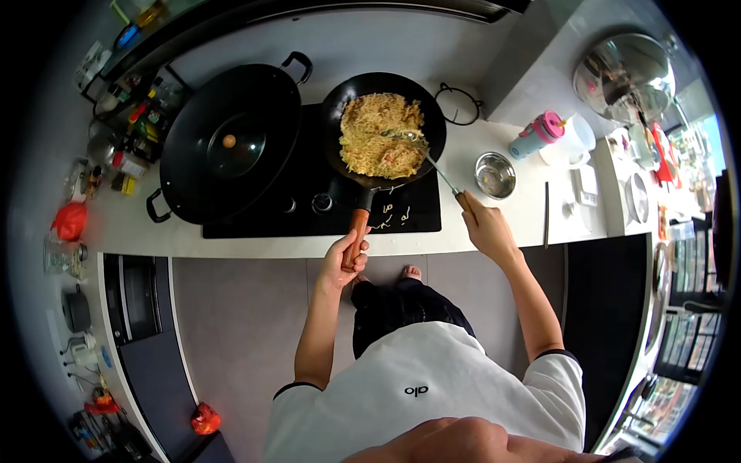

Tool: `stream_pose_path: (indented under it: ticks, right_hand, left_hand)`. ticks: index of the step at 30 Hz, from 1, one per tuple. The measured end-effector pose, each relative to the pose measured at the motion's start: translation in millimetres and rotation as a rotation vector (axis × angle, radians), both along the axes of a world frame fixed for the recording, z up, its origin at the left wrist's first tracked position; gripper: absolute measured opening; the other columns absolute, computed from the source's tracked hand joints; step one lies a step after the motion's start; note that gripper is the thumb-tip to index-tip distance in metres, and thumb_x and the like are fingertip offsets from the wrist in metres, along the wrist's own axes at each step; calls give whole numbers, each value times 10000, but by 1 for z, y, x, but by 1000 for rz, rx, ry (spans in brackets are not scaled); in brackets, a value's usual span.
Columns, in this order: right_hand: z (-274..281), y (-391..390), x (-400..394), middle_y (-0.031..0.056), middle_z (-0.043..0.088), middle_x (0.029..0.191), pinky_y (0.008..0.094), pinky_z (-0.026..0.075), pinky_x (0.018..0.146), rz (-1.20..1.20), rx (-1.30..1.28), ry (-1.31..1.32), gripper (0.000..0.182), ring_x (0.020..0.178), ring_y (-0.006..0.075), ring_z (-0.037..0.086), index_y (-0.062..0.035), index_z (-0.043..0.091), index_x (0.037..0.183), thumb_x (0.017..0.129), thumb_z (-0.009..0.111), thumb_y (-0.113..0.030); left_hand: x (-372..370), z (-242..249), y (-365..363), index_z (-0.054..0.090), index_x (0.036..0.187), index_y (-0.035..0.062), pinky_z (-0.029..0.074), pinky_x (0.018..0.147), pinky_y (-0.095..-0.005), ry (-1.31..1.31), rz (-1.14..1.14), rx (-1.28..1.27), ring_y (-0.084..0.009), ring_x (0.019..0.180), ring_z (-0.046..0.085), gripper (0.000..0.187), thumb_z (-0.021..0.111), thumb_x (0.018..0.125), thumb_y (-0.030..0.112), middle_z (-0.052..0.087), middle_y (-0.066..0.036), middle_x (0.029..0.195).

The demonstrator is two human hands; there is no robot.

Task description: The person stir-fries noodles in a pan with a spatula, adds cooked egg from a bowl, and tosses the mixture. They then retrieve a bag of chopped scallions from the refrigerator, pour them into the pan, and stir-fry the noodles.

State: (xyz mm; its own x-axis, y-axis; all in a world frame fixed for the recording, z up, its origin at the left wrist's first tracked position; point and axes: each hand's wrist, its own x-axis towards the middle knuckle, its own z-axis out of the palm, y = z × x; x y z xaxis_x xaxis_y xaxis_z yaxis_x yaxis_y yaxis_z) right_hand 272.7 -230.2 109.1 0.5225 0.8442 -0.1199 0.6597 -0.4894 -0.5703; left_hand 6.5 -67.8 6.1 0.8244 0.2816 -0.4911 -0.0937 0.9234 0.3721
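My left hand (345,258) is wrapped round the orange-brown handle of a black frying pan (435,123) on the stove. Yellow noodles (380,127) with small bits mixed in cover much of the pan's inside. In my right hand (486,225) is the wooden grip of a spatula (443,175); its metal head rests among the noodles, partly covered by them. A few stray noodle pieces (387,216) lie on the black cooktop (320,224) just right of the pan handle.
Left of the pan sits a large black wok (231,185) with a small round brownish thing (228,141) inside. A metal bowl (495,176), a pink-lidded cup (535,136) and a chopstick-like dark stick (546,214) are on the right counter. Bottles (143,127) crowd the left corner.
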Motion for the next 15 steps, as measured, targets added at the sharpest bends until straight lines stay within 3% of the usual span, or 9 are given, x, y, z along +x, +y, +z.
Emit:
stream_pose_path:
  ticks: [2, 3, 5, 6, 9, 11, 13, 15]
  right_hand:
    - [2, -9, -6, 223, 627, 897, 426, 485, 721, -65, 200, 176, 292, 846, 438, 576, -34, 520, 1143, 861, 510, -107]
    - [-1, -8, -8, 205, 630, 768, 374, 498, 585, -49, 273, 135, 248, 666, 368, 632, -34, 548, 1102, 868, 507, -107]
    - [5, -18, -7, 110, 570, 648, 293, 438, 421, -237, -34, 483, 227, 463, 189, 565, -50, 584, 1088, 902, 474, -122]
    - [-3, -26, -9, 26, 463, 623, 221, 330, 331, -276, 104, 726, 279, 403, 58, 413, -66, 569, 1165, 933, 453, -168]
    - [-5, -65, 2, 15, 455, 633, 215, 306, 328, -419, 319, 1257, 358, 388, 69, 387, -61, 503, 1260, 944, 461, -223]
    - [-14, -93, 14, 18, 453, 645, 208, 288, 326, -439, 408, 1413, 425, 383, 67, 363, -67, 447, 1311, 939, 486, -267]
    - [-17, -114, 20, 18, 449, 648, 208, 285, 324, -529, 438, 1320, 423, 383, 69, 360, -75, 452, 1314, 936, 491, -260]
    - [-34, -130, 27, 9, 463, 630, 213, 297, 322, -646, 338, 1045, 405, 381, 64, 376, -64, 477, 1296, 922, 507, -216]
  left_hand:
    - [4, 2, 6, 459, 1251, 55, 361, 423, -185, -7, -2, 0, -79, 524, 451, 411, 483, 947, 330, 504, -25, 813]
    - [2, 2, 4, 458, 1254, 52, 367, 425, -186, -1, 0, -13, -81, 526, 454, 412, 479, 949, 329, 503, -27, 815]
    - [2, 3, 6, 453, 1265, 49, 379, 429, -186, 0, -12, -29, -84, 531, 459, 418, 472, 952, 326, 503, -31, 820]
    - [2, 1, 5, 449, 1272, 47, 385, 431, -187, -10, -11, -39, -86, 533, 461, 422, 470, 953, 324, 502, -33, 823]
    - [0, -4, 5, 436, 1287, 43, 397, 435, -191, -42, -9, -77, -92, 533, 464, 440, 472, 952, 325, 504, -37, 828]
    - [1, -7, 5, 462, 1259, 53, 385, 437, -192, -44, -18, -71, -90, 526, 457, 426, 494, 941, 334, 511, -29, 820]
    - [3, -5, 4, 457, 1262, 40, 386, 429, -190, -28, -11, -68, -91, 522, 456, 434, 490, 943, 331, 510, -32, 816]
    - [4, -5, 3, 458, 1258, 31, 384, 427, -187, -22, 1, -65, -91, 521, 456, 435, 490, 943, 330, 509, -34, 814]
